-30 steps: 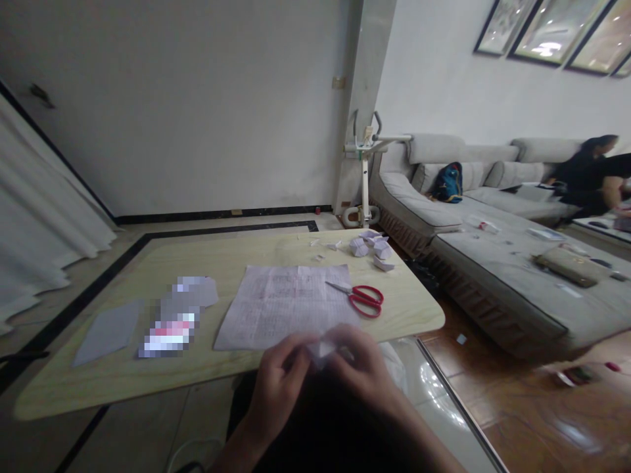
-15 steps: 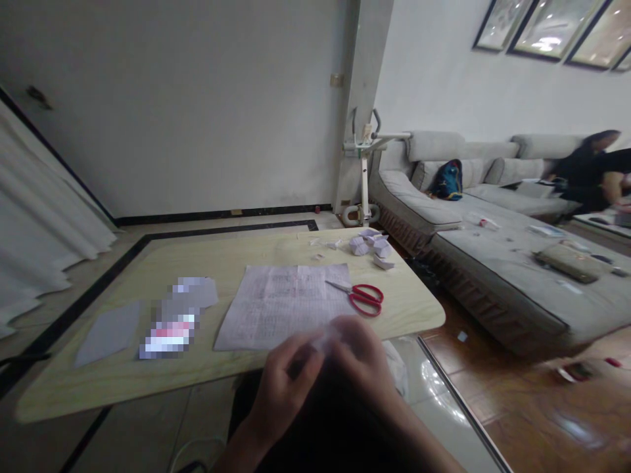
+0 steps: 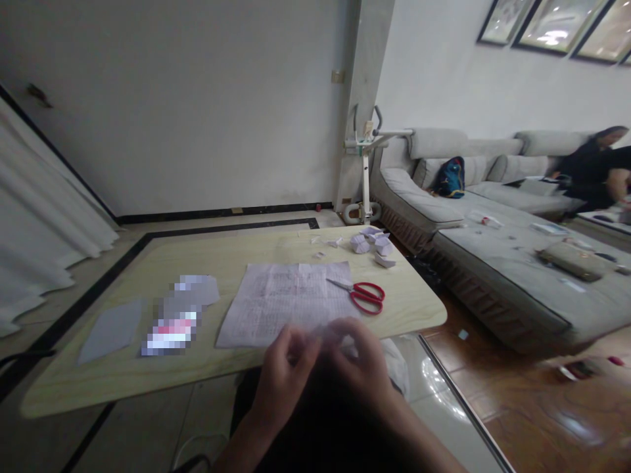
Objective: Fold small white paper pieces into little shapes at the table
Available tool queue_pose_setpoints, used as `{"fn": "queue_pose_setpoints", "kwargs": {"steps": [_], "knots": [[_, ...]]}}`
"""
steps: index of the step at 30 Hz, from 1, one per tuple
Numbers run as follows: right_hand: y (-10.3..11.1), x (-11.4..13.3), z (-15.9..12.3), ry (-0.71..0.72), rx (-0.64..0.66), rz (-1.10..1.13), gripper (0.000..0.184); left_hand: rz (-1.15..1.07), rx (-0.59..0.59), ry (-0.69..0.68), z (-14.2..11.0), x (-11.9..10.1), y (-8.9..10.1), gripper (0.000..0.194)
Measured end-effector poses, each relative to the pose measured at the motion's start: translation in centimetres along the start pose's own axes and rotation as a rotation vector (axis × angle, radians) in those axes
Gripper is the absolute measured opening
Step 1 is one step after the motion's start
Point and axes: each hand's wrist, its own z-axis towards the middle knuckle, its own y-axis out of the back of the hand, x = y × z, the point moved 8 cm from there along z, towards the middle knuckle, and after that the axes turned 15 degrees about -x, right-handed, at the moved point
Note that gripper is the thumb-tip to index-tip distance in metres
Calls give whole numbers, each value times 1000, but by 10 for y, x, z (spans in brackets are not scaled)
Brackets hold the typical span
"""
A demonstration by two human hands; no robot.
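Observation:
My left hand (image 3: 284,364) and my right hand (image 3: 362,361) meet just off the table's near edge, fingers bent and pinched around a small piece of paper (image 3: 319,333). Motion blurs the paper, and the fingers cover most of it. Behind them a creased printed sheet (image 3: 290,299) lies flat. Red-handled scissors (image 3: 365,297) rest to its right, their blades over the sheet's edge. Several folded paper shapes (image 3: 382,246) sit at the table's far right corner.
Small paper scraps (image 3: 335,242) lie near the far edge of the wooden table (image 3: 221,249). Blank paper (image 3: 111,332) and a pixelated item (image 3: 172,322) lie at left. To the right are a grey sofa (image 3: 513,263) with a blue backpack (image 3: 452,177) and a seated person (image 3: 586,167).
My fingers have shifted slightly around the small piece of paper, and the right hand is a little more open in shape. The view has moved slightly; items on the table stay put.

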Motion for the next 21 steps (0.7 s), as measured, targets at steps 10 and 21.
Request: {"fn": "queue_pose_setpoints", "kwargs": {"steps": [10, 21], "knots": [[1, 13, -3, 225, -33, -48, 16, 143, 61, -143, 1, -16, -2, 28], [-5, 10, -4, 204, 55, -13, 15, 213, 19, -207, 1, -16, -2, 19]]}}
